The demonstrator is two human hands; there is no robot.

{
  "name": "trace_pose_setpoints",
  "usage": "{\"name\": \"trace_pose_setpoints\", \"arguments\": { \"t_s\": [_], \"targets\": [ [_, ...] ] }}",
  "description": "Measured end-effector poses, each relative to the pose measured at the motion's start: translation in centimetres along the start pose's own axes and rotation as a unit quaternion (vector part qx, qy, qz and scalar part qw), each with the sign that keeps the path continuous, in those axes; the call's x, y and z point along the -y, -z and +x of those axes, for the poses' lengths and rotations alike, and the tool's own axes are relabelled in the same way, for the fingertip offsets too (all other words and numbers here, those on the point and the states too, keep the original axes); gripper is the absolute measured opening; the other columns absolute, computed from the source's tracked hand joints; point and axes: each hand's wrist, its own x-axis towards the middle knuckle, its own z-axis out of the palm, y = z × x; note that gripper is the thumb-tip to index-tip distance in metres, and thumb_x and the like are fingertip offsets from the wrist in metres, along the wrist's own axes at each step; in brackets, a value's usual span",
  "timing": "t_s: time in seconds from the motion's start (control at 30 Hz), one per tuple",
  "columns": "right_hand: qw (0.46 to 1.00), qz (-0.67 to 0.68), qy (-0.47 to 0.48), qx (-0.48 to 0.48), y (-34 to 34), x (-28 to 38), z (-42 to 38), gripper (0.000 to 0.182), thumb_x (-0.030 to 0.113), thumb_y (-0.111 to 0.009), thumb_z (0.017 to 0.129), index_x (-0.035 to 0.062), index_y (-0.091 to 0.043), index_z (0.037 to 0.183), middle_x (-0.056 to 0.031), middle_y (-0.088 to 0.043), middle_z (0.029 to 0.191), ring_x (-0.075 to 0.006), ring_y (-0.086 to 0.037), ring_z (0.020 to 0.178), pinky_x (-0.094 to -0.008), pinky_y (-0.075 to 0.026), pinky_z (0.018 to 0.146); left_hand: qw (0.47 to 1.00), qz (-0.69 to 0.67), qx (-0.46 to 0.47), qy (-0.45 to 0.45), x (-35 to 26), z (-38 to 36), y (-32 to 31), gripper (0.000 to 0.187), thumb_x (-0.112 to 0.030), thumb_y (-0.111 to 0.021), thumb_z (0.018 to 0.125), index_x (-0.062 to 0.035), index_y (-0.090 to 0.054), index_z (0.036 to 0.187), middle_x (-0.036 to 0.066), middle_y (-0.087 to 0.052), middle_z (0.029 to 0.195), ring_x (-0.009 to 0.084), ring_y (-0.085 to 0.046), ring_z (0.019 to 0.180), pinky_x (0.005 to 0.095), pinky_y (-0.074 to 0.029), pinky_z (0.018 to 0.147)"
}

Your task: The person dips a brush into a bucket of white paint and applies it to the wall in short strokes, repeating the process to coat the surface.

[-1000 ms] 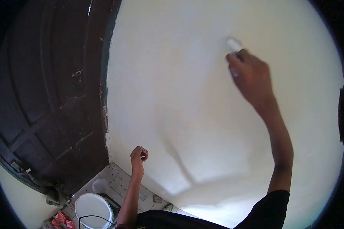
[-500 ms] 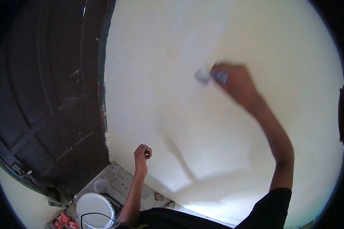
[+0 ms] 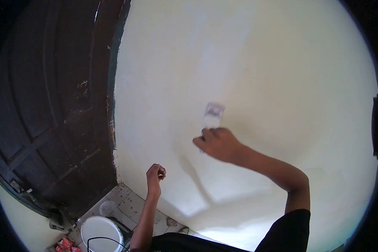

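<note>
My right hand [image 3: 219, 143] is closed round the handle of a flat paintbrush [image 3: 213, 114], which points upward, its pale, greyish head close against the cream wall [image 3: 290, 105]. A bit of blue shows below the fingers; motion smears the head slightly. Lower and to the left, my left hand [image 3: 156, 172] hangs in front of the wall in a loose fist, fingers curled, with nothing seen in it.
At the left stands a dark panelled door [image 3: 38, 92] with a worn frame. Below it, a white bucket [image 3: 101, 232] with a black wire handle sits on spotted floor tiles [image 3: 132, 206]. A clear plastic bag [image 3: 107, 207] and red packets [image 3: 66, 243] lie nearby.
My right hand has moved down and to the left along the wall with the paintbrush, whose head now points upward instead of left. My left hand stays nearly where it was.
</note>
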Motion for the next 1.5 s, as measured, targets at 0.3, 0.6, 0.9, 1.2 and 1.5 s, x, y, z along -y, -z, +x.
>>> {"name": "trace_pose_setpoints", "arguments": {
  "t_s": [0.3, 0.6, 0.9, 1.2, 1.5],
  "targets": [
    [0.98, 0.035, -0.179, -0.08, 10.2, -13.0, 2.3, 0.01, 0.009, -0.065, 0.078, 0.0073, -0.061, 0.086, -0.0116, -0.062, 0.08, -0.031, -0.062, 0.071, -0.0384, -0.05, 0.063, 1.0, 0.007, -0.005, -0.019, -0.4, -0.2, -0.2, 0.024, -0.02, -0.046, 0.094, -0.011, -0.049, 0.071, 0.001, -0.053, 0.064, 0.0097, -0.048, 0.057, 0.0257, -0.037, 0.055],
    [0.957, -0.226, -0.143, -0.111, 15.0, -16.4, 4.2, 0.012, 0.014, -0.064, 0.08, 0.0083, -0.059, 0.09, -0.0086, -0.059, 0.08, -0.0269, -0.062, 0.071, -0.04, -0.05, 0.062, 0.999, -0.016, -0.027, -0.038, -0.1, -0.1, -0.3, 0.023, -0.019, -0.046, 0.094, -0.0108, -0.048, 0.072, 0.001, -0.053, 0.065, 0.01, -0.047, 0.057, 0.0257, -0.035, 0.055],
    [0.999, 0.027, -0.027, 0.014, 6.8, -9.3, 2.0, 0.019, 0.009, -0.065, 0.075, 0.0093, -0.059, 0.093, -0.0099, -0.058, 0.081, -0.0264, -0.061, 0.073, -0.0392, -0.049, 0.061, 0.998, -0.025, -0.033, -0.042, 0.1, 0.1, -0.3, 0.023, -0.018, -0.048, 0.093, -0.0111, -0.048, 0.072, 0.001, -0.053, 0.066, 0.0103, -0.047, 0.058, 0.0264, -0.036, 0.055],
    [0.978, -0.069, -0.155, -0.124, 18.1, -22.5, 6.5, 0.015, 0.015, -0.071, 0.077, 0.0061, -0.06, 0.083, -0.0112, -0.061, 0.071, -0.0277, -0.058, 0.064, -0.036, -0.046, 0.061, 0.998, -0.023, -0.031, -0.04, 0.4, 0.3, 0.3, 0.023, -0.021, -0.048, 0.092, -0.0112, -0.047, 0.071, 0.002, -0.053, 0.066, 0.0109, -0.048, 0.058, 0.0269, -0.037, 0.056],
    [0.967, -0.16, -0.13, -0.148, 15.6, -22.2, 6.4, 0.02, 0.013, -0.06, 0.083, 0.0095, -0.063, 0.102, -0.0125, -0.059, 0.078, -0.0307, -0.06, 0.076, -0.0432, -0.049, 0.068, 0.996, -0.033, -0.051, -0.062, 0.5, 0.1, -0.1, 0.023, -0.02, -0.047, 0.092, -0.011, -0.048, 0.071, 0.002, -0.053, 0.066, 0.0105, -0.048, 0.058, 0.0265, -0.037, 0.055]
  ]
}}
